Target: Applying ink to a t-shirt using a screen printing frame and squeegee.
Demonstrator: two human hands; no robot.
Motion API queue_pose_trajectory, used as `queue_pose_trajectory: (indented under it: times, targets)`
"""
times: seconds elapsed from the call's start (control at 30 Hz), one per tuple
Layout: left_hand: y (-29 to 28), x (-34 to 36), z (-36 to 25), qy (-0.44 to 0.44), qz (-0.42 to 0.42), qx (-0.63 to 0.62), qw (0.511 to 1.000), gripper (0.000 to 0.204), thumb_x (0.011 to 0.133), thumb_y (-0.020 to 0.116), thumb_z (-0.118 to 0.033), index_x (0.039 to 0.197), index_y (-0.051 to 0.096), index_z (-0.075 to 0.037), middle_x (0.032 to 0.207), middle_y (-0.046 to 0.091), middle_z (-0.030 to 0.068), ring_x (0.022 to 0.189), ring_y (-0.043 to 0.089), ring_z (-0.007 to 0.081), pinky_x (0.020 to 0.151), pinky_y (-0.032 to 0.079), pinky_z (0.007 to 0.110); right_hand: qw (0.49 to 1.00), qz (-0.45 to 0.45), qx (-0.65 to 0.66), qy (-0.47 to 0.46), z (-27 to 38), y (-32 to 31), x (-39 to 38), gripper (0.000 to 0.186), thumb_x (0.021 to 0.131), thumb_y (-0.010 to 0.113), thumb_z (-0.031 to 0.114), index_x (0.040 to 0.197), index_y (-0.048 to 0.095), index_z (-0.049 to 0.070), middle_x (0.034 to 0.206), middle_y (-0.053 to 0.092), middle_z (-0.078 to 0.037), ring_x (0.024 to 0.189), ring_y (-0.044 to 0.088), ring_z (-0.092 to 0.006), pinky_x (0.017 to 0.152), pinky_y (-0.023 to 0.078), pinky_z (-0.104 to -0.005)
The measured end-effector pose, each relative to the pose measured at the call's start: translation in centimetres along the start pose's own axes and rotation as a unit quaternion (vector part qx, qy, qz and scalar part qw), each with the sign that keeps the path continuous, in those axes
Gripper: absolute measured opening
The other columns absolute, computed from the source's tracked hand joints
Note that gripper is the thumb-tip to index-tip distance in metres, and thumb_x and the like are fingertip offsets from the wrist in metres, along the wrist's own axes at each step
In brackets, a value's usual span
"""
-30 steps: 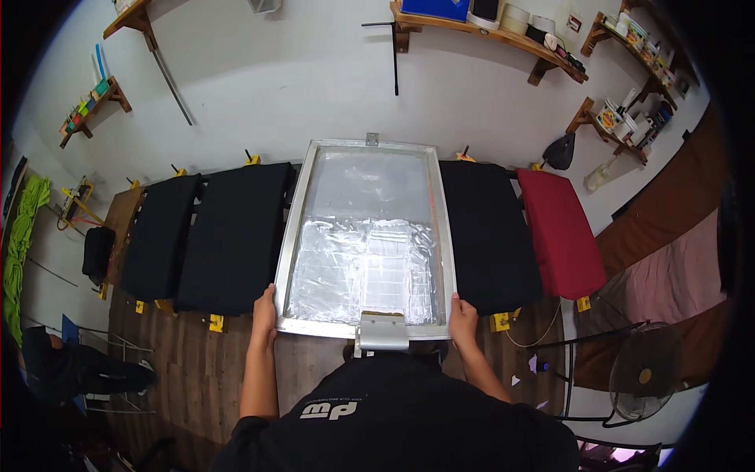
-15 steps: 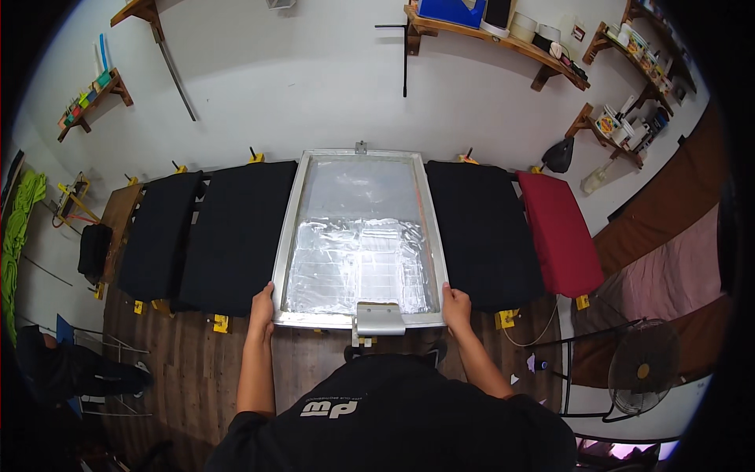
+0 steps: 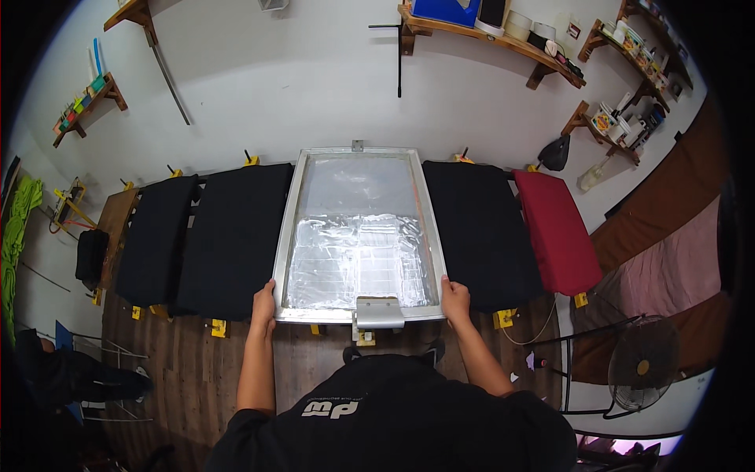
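Note:
A silver metal screen-printing frame [image 3: 314,315] lies between black fabric-covered boards. Its mesh [image 3: 358,185] is plain grey at the far half; shiny, wrinkled clear tape or film covers the near half. My left hand [image 3: 263,305] is closed around the near left corner, and my right hand [image 3: 456,300] grips the near right corner. A curved silver metal plate [image 3: 380,315] sits at the middle of the near rim. Below it shows a yellow clamp [image 3: 364,339]. Whatever lies under the frame is mostly hidden.
Black boards flank the frame on the left [image 3: 236,236] and right [image 3: 481,236], with a red board [image 3: 557,232] farther right. A floor fan [image 3: 643,366] stands at lower right. A person [image 3: 79,374] is at the far left. Wooden shelves [image 3: 503,43] hang on the wall.
The frame's near edge has shifted slightly away from me, and more of the yellow clamp below it shows. Both hands keep their grip; the whole view has shifted a little.

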State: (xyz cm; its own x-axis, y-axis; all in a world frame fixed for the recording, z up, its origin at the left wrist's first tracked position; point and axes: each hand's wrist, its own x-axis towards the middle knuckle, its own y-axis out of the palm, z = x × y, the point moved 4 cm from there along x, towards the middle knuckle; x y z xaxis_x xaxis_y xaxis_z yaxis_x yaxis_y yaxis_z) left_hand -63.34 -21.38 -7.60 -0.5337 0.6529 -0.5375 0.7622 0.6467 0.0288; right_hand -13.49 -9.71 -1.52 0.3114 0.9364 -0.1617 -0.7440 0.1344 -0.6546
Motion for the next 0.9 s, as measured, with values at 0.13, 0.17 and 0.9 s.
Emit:
queue_pose_trajectory:
  times: [0.13, 0.17, 0.9]
  targets:
    - [0.0, 0.9, 0.5, -0.002, 0.004, -0.003, 1.000, 0.053, 0.100, 0.058, -0.033, 0.121, 0.064, 0.015, 0.113, 0.070, 0.0198, 0.099, 0.066, 0.0234, 0.090, 0.049, 0.034, 1.000, 0.008, -0.002, 0.005, 0.2, 0.1, 0.1, 0.053, 0.099, 0.061, 0.046, 0.086, 0.073, -0.004, 0.078, 0.071, -0.023, 0.077, 0.072, -0.0335, 0.072, 0.052, -0.0429]
    - [-0.2, 1.1, 0.5, -0.002, 0.003, -0.003, 1.000, 0.053, 0.100, 0.058, -0.033, 0.121, 0.064, 0.015, 0.113, 0.070, 0.0198, 0.099, 0.066, 0.0234, 0.090, 0.049, 0.034, 1.000, 0.009, -0.002, 0.005, 0.4, 0.3, 0.2, 0.053, 0.099, 0.061, 0.046, 0.086, 0.073, -0.004, 0.078, 0.071, -0.023, 0.077, 0.072, -0.0335, 0.072, 0.052, -0.0429]
    - [-0.2, 2.0, 3.5, -0.015, 0.019, -0.016, 1.000, 0.053, 0.102, 0.058, -0.034, 0.121, 0.064, 0.015, 0.113, 0.071, 0.0187, 0.099, 0.067, 0.0227, 0.089, 0.050, 0.034, 1.000, 0.012, -0.009, 0.002, -1.9, 2.6, 1.0, 0.054, 0.099, 0.058, 0.047, 0.087, 0.072, -0.004, 0.077, 0.070, -0.022, 0.077, 0.071, -0.0349, 0.072, 0.052, -0.0442]
